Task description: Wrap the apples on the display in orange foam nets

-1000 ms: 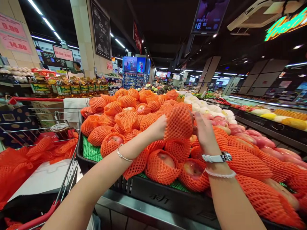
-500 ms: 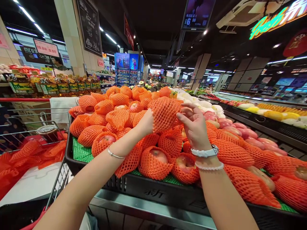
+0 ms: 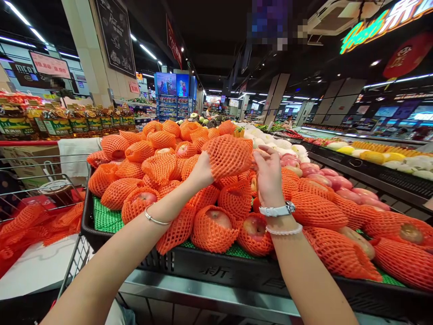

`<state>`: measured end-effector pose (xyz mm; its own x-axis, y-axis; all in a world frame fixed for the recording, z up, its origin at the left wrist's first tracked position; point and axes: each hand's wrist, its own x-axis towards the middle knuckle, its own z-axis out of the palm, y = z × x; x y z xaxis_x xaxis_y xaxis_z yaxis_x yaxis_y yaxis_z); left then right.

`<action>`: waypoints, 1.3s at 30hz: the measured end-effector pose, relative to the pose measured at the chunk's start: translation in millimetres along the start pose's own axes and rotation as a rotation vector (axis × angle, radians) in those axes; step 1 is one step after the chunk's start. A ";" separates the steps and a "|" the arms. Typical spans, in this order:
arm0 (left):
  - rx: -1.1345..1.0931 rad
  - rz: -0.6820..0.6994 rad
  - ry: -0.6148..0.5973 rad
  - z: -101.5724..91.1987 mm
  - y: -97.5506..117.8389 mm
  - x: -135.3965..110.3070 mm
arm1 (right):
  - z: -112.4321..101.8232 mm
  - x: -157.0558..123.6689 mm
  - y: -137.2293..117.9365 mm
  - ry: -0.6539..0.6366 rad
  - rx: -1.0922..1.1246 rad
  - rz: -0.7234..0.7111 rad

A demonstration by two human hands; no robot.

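An orange foam fruit net [image 3: 228, 155] is raised over the heap, between my two hands. My left hand [image 3: 203, 169] reaches up into or behind its left end, its fingers covered by the mesh; I cannot tell whether fruit sits inside. At the net's right edge, my right hand [image 3: 269, 169] pinches the rim between thumb and fingers. Below both hands lie several apples in orange foam nets, among them a netted apple [image 3: 216, 221] at the front and another apple [image 3: 255, 228] beside it. They rest in a black crate [image 3: 203, 268] lined with green mesh [image 3: 106, 216].
A shopping cart [image 3: 72, 259] at left holds loose orange nets [image 3: 30, 225]. Bottles of oil [image 3: 56, 122] stand behind it, near a white cloth [image 3: 79, 155]. Bare pink apples [image 3: 348, 187] and pale netted fruit [image 3: 284, 146] lie to the right. A metal rail [image 3: 203, 293] runs along the front.
The view has shifted slightly, moving the scene a little to the left. My right hand's thumb and fingers have come closer together at the net's right edge. The left hand stays at the net.
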<state>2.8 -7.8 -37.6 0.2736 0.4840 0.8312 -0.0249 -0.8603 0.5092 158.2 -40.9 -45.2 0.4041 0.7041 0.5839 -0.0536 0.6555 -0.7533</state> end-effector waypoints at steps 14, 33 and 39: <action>0.617 0.139 -0.321 -1.6 3.6 -6.7 | 24.1 -28.3 2.4 -0.322 0.330 0.400; 0.004 -0.129 -0.188 -9.6 -6.3 1.3 | 14.4 -20.6 -7.1 -0.358 0.096 0.109; -0.084 -0.244 -0.203 1.8 5.4 -4.5 | 14.5 -18.3 2.5 -0.137 0.069 0.113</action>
<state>3.2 -14.9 -39.1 0.4672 0.6254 0.6250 -0.0115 -0.7025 0.7116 137.4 -48.2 -53.4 0.2643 0.8019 0.5358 -0.1565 0.5839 -0.7966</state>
